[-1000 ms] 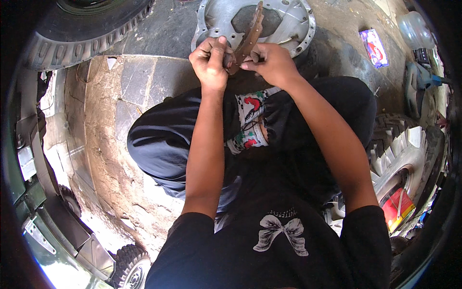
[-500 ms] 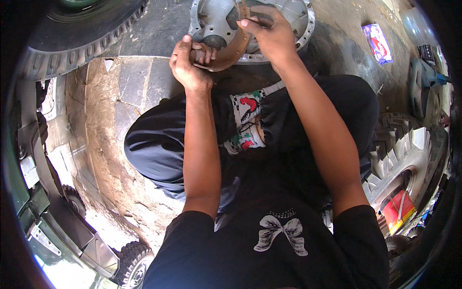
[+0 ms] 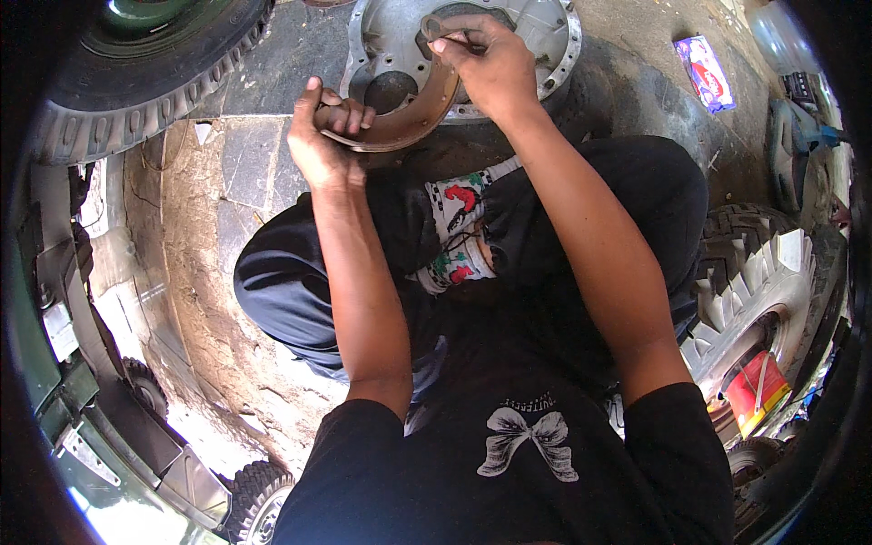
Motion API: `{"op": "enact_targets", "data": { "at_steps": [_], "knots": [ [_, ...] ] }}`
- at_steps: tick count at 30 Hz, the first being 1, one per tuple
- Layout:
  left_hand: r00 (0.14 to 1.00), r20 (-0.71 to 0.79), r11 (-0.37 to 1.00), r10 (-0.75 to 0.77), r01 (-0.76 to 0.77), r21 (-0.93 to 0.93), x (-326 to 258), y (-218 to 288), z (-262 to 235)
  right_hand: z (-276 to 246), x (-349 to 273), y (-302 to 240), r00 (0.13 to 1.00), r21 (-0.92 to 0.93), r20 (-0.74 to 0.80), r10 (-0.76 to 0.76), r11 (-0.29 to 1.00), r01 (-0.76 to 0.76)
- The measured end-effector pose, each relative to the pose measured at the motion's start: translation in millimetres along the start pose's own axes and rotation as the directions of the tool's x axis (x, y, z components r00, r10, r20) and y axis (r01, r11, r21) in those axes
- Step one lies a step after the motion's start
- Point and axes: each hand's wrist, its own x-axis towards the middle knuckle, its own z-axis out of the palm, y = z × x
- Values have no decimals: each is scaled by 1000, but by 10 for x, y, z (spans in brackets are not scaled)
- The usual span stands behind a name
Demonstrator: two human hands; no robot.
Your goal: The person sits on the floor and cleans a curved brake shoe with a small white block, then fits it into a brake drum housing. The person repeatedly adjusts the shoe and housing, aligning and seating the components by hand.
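A curved, rusty-brown brake shoe (image 3: 407, 127) hangs between my hands above my crossed legs. My left hand (image 3: 329, 136) holds its lower left end, fingers curled over it and thumb pointing up. At the upper right end, my right hand (image 3: 495, 73) pinches the shoe between thumb and fingers. Some of that end is hidden behind the right fingers. Just beyond, a round grey metal housing (image 3: 565, 54) with bolt holes round its rim lies on the floor, partly covered by the hands and the shoe.
A big tyre (image 3: 136, 113) lies at the far left. On the right are a purple-and-white packet (image 3: 705, 74), a blue-grey plastic jug (image 3: 792, 136), a treaded tyre (image 3: 754, 272) and a red-and-yellow container (image 3: 756, 392). A green vehicle (image 3: 77, 381) stands along the left edge.
The brake shoe has tilted flatter, its lower end swinging left with my left hand. My right hand has shifted slightly left and down. The whole view has moved a little.
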Motion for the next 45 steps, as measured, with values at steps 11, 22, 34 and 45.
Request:
{"op": "enact_targets", "data": {
  "at_steps": [11, 22, 34, 45],
  "knots": [
    [987, -94, 992, -127, 125, -35, 234, 131, -275, -50, -10, -72, 987, -130, 55, 152, 981, -144],
    [948, -289, 983, -131, 87, -159, 254, 22, -300, 56, 115, 311, 922, 54, 316, 225, 966, -254],
    [918, -382, 992, -109, 77, -96, 551, -296, -693, -234, -252, -14, 875, -66, 399, 273, 961, -270],
    [867, -494, 998, -69, 57, -40, 462, -355, -511, -329, -264, -248, 773, -236, 468, 428, 904, -357]
  ]
}}
